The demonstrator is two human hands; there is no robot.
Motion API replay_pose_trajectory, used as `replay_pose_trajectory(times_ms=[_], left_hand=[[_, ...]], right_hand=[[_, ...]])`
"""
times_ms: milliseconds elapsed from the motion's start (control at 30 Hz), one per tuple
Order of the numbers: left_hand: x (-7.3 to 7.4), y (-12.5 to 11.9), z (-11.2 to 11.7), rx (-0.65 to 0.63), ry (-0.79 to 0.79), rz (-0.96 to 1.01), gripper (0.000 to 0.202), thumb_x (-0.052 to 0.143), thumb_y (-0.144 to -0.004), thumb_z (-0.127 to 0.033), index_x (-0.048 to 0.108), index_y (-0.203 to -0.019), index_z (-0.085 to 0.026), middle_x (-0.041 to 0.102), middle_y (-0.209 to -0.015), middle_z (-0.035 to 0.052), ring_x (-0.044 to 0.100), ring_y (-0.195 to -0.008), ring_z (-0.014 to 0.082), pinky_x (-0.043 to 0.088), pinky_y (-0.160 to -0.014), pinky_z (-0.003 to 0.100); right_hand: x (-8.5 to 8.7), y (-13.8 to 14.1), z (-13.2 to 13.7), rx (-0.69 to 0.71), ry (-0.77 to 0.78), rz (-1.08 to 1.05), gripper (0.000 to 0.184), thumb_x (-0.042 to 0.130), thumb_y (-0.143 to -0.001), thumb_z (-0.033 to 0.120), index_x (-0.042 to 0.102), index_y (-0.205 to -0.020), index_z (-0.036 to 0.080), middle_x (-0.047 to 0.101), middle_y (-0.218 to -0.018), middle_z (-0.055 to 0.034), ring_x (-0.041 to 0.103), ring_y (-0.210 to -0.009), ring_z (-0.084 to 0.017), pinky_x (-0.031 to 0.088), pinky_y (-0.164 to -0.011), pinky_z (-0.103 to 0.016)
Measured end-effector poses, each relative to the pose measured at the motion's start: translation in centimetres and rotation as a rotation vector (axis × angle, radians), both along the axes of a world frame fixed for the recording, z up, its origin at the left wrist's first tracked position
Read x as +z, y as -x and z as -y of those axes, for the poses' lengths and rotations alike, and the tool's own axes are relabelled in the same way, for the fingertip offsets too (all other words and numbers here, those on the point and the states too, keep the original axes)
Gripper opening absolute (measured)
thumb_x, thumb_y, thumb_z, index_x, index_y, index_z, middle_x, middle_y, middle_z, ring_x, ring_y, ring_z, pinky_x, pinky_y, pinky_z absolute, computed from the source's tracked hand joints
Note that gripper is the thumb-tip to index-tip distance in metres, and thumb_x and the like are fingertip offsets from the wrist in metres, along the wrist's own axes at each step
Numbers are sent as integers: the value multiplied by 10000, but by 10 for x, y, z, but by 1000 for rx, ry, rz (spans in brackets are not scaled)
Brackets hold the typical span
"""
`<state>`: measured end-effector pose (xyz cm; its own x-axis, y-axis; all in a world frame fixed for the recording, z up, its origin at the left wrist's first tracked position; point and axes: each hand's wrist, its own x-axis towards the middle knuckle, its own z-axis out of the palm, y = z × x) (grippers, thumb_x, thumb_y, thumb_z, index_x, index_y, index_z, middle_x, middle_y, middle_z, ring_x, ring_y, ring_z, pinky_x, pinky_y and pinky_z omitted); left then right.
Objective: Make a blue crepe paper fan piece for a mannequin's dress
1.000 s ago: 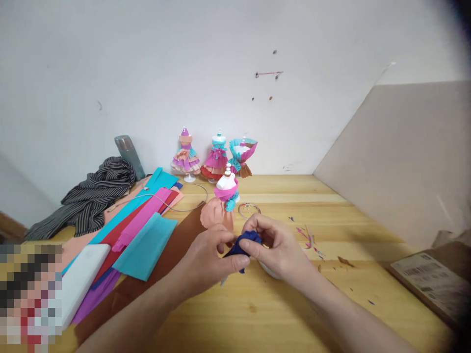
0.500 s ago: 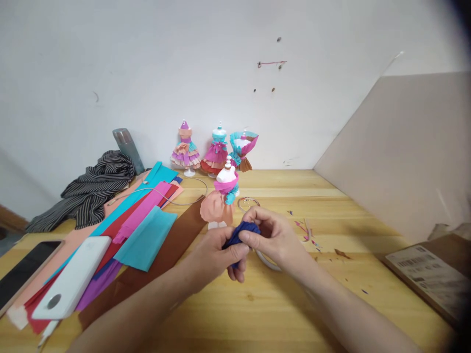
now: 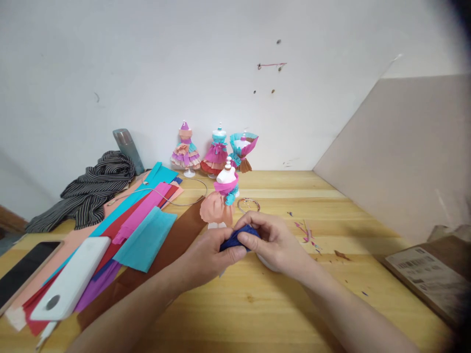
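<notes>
A small piece of dark blue crepe paper (image 3: pixel 238 237) is pinched between my two hands above the wooden table. My left hand (image 3: pixel 211 252) grips its left end, thumb on top. From the right, my right hand (image 3: pixel 270 240) holds it between thumb and curled fingers; part of the paper is hidden by the fingers. Just beyond the hands stands a small white dress form (image 3: pixel 227 176) with a pink band, a turquoise rosette and a peach skirt. Three more dress forms stand by the wall: one in peach and purple (image 3: pixel 185 152), one in magenta (image 3: pixel 217 153), one in turquoise and brown (image 3: pixel 243 149).
On the left lie coloured crepe paper sheets (image 3: pixel 147 240), a white power bank (image 3: pixel 71 279), a phone (image 3: pixel 27 267), a striped cloth (image 3: pixel 95 186) and a bottle (image 3: pixel 128 149). Paper scraps (image 3: pixel 307 233) and a cardboard box (image 3: pixel 430 274) are on the right. A wire ring (image 3: pixel 248 205) lies behind my hands.
My left fingers have curled in beneath the blue crepe paper, which now looks flatter and more folded. Both hands stay in nearly the same place.
</notes>
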<state>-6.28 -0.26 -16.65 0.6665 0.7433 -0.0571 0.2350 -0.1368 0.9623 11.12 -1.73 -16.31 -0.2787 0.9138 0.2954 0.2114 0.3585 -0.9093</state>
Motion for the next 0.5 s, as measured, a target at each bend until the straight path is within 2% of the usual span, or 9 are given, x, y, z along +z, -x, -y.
replay_pose_trajectory(times_ms=[167, 233, 367, 500], left_hand=[[4, 2, 0, 9, -34, -7, 298, 574, -810, -450, 592, -775, -154, 465, -652, -10, 454, -676, 151, 371, -624, 255], [5, 3, -1, 4, -22, 3, 324, 570, -815, -467, 608, -782, -148, 484, -658, -2, 473, -693, 159, 383, -639, 259], [5, 5, -6, -37, 64, 55, 370, 592, -795, -507, 616, -776, -138, 527, -690, 10, 497, -706, 163, 401, -660, 265], [4, 7, -8, -49, 107, 121, 395, 620, -779, -530, 623, -801, -136, 539, -698, 7, 500, -712, 159, 405, -679, 272]], right_hand=[[0, -1, 1, 30, 45, -4, 247, 650, -813, 410, 619, -811, 165, 585, -684, -4, 513, -595, -125, 409, -554, -252], [1, -3, 2, 48, 63, 22, 267, 677, -798, 406, 635, -901, 163, 607, -756, -21, 531, -628, -132, 425, -566, -253], [2, -7, 3, 149, 104, -14, 432, 735, -762, 380, 599, -1123, 187, 629, -874, -39, 560, -676, -143, 464, -591, -258], [0, -9, 3, 158, 85, -21, 448, 703, -792, 302, 564, -1209, 216, 618, -911, -38, 551, -687, -135, 461, -592, -253]])
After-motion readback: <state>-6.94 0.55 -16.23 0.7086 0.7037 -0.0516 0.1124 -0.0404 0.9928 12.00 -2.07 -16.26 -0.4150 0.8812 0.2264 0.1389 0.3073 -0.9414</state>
